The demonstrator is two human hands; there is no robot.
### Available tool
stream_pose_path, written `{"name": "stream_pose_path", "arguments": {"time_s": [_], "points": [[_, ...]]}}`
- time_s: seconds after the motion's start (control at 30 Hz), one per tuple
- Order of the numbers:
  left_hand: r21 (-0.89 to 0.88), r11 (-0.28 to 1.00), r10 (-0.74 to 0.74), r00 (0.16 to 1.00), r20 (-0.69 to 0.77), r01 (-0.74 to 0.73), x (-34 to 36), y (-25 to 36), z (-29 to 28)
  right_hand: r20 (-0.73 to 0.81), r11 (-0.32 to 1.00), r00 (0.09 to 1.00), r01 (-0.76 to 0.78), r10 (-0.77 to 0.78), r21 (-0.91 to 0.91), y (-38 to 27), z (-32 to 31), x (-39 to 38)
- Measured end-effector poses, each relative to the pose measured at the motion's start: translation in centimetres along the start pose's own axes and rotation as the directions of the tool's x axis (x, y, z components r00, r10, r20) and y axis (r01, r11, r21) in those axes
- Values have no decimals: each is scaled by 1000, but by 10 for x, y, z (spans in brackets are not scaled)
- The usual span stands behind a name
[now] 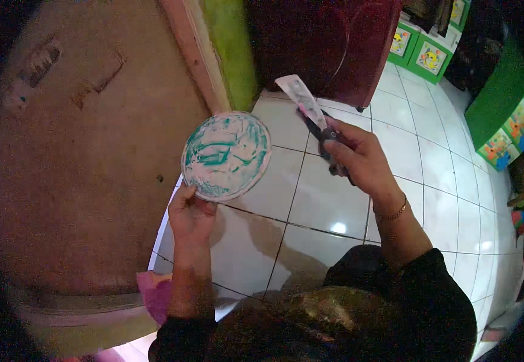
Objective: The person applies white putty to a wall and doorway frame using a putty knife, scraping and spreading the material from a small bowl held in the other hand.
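Note:
My left hand (pixel 191 216) is closed on the lower edge of a round white lid (pixel 255 170). Teal-green paint is smeared over the lid's upward face in streaks and patches. To the right of it, my right hand (pixel 364 158) grips the dark handle of a scraper (pixel 303 99). The scraper's flat, pale blade is smudged with grey and points up and left. Lid and blade are apart, both held above the floor. My right fingers partly hide the handle, and a bit of pink shows beside the blade.
White floor tiles (pixel 328 199) lie below my hands. A large brown panel (pixel 93 181) fills the left side. Ahead stands a dark red cabinet (pixel 316 48) beside a green wall edge (pixel 230 54). Green drawer units (pixel 434 51) with pictured fronts stand at the far right.

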State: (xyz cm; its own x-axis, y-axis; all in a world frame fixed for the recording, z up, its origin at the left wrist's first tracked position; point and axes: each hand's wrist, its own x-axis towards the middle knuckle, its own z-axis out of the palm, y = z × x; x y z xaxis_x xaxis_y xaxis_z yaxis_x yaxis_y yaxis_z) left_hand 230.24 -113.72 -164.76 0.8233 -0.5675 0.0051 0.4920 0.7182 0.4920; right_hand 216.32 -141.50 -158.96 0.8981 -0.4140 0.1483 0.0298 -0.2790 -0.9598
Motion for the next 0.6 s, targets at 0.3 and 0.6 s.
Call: {"name": "stream_pose_path", "arguments": {"time_s": [0.3, 0.6], "points": [[55, 998, 29, 999, -34, -27, 3, 40, -5, -27, 987, 987, -158, 159, 40, -39, 33, 12], [51, 998, 40, 992, -124, -34, 10, 52, 37, -5, 992, 993, -121, 121, 29, -57, 28, 38]]}}
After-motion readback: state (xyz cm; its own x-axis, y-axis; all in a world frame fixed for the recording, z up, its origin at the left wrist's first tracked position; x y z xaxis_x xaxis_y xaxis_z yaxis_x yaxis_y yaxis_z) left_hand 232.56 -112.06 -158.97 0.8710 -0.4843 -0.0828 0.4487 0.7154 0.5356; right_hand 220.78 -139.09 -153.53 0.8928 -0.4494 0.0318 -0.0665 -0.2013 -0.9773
